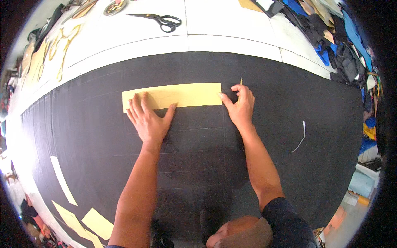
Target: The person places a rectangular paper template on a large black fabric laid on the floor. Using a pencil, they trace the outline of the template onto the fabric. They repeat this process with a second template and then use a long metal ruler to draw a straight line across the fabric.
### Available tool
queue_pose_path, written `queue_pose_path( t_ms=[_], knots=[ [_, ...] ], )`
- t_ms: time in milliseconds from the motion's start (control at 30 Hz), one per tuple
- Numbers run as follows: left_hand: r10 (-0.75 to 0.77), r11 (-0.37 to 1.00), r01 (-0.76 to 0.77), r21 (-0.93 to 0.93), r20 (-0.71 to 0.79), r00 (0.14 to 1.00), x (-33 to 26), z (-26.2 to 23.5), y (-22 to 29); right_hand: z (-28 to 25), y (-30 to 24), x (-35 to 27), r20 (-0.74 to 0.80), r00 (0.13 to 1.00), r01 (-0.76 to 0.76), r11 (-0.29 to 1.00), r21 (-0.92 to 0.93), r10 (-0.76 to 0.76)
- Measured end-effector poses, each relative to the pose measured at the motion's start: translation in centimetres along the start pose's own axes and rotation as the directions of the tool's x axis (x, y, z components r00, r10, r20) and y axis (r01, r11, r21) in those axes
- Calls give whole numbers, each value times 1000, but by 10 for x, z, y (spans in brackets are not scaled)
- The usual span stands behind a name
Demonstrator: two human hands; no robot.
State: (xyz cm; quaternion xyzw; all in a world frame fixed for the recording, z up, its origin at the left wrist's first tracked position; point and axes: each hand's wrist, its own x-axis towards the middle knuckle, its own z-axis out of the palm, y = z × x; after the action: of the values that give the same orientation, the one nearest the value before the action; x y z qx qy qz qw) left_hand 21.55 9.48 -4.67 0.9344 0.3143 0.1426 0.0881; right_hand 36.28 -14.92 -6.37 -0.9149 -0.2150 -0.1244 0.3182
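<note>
A long yellow paper strip lies crosswise on black cloth. My left hand rests on the strip's left part, fingers spread and thumb at its near edge. At the right end, my right hand has its thumb against the short edge. A thin pencil is held in that hand, one end sticking up past the fingers; part of it is hidden by them. Thin pale lines run across the cloth below the strip.
Black scissors lie on the white tiled floor beyond the cloth, near a round dish. Yellow paper pieces and a white strip sit at lower left. A white thread-like scrap lies right. Piled fabric fills the far right.
</note>
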Motion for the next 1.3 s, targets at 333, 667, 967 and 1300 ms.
queue_pose_path(
  t_ms=[333, 667, 967, 1300],
  knots=[
    [19, 1000, -19, 9, -13, 1000, 1, 0, 0, -1, -1, -1, 16, 999, -34, 999, 6, 34],
    [2, 1000, -2, -14, -3, 1000, 0, -2, -3, 5, -1, 7, -41, 992, -108, 966, 233, 121],
    [-34, 997, 37, -72, 31, 999, -1, 0, -5, 85, -169, 76, 205, 939, 82, 758, 647, -276],
    [-51, 993, 65, -99, 135, 990, -5, 5, -8, 140, -222, 65, 461, 835, -75, 770, 634, -299]
  ],
)
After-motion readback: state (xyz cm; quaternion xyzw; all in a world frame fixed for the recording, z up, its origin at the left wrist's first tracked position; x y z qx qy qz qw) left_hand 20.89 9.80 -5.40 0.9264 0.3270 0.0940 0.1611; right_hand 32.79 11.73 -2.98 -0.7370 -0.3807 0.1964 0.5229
